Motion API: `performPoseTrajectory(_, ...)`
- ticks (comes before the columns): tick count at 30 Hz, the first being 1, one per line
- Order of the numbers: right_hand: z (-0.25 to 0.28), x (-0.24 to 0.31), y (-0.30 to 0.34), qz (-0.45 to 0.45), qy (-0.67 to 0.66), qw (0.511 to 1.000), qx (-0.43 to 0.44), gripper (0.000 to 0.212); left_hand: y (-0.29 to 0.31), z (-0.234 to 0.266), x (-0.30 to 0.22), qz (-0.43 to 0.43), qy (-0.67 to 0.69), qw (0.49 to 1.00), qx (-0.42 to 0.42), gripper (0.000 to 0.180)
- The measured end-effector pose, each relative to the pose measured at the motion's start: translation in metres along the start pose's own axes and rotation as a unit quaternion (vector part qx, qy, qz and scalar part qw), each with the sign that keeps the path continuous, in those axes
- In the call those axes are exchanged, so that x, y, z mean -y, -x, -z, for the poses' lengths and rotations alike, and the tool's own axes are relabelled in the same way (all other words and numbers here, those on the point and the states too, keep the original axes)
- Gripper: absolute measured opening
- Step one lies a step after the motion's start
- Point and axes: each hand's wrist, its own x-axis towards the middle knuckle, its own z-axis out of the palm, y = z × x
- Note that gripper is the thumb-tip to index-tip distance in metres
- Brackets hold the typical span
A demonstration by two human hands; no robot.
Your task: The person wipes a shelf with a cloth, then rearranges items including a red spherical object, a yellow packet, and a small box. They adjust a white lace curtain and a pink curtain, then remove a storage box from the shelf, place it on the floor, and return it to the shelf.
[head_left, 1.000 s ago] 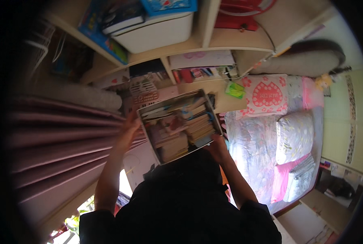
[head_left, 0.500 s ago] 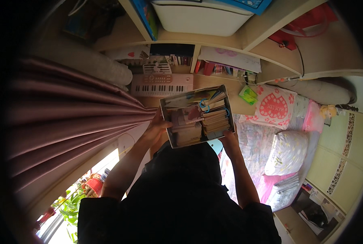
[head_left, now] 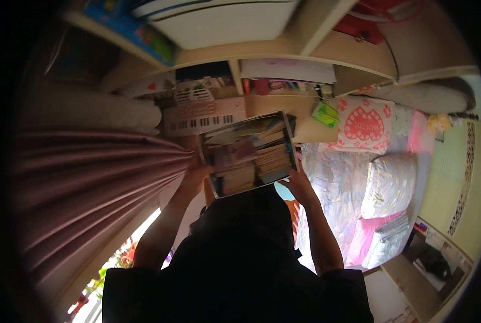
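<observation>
Between my two hands I hold an open box [head_left: 204, 157] with pale rims, tilted a little, in front of my body. Inside it are stacks of cards [head_left: 273, 161] on the right and more flat items, blurred by motion, on the left. My left hand [head_left: 198, 175] grips the box's left side, its fingers partly hidden behind the wall. Around the lower right corner my right hand [head_left: 299, 183] is closed, thumb at the rim. Just beyond the box lies a pink toy keyboard [head_left: 202, 117] on the desk.
Shelves [head_left: 272, 52] with books and a white bin [head_left: 219, 27] rise ahead. A green packet [head_left: 325, 114] lies on the desk [head_left: 283, 107]. At right is a bed [head_left: 332, 188] with a pillow [head_left: 389, 185]; a mauve curtain [head_left: 89, 188] hangs at left, near my left arm.
The view has shifted, and the box now appears slightly further left with a bit more tilt. Both hands keep their hold on it.
</observation>
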Motion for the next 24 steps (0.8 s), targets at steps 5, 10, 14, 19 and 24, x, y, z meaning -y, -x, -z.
performPoseTrajectory(5,0.028,-0.033,-0.027,-0.086,-0.309,0.946,0.049,0.084,0.026,0.036,-0.001,-0.050,0.074,0.996,0.031,0.074)
performPoseTrajectory(10,0.031,-0.093,-0.131,-0.079,0.054,0.972,-0.214,0.080,0.042,0.055,0.012,-0.034,0.017,0.999,-0.004,0.076)
performPoseTrajectory(14,0.017,-0.115,-0.196,-0.065,0.242,0.919,-0.304,0.079,0.032,0.066,0.034,0.011,-0.055,0.994,-0.088,0.075)
performPoseTrajectory(19,0.020,-0.137,-0.235,0.003,0.341,0.896,-0.283,0.049,0.013,0.056,0.057,-0.004,0.007,1.000,-0.029,0.077)
performPoseTrajectory(24,0.066,-0.176,-0.202,0.006,0.255,0.920,-0.298,0.023,-0.033,0.021,0.060,-0.016,-0.082,0.996,0.011,0.078)
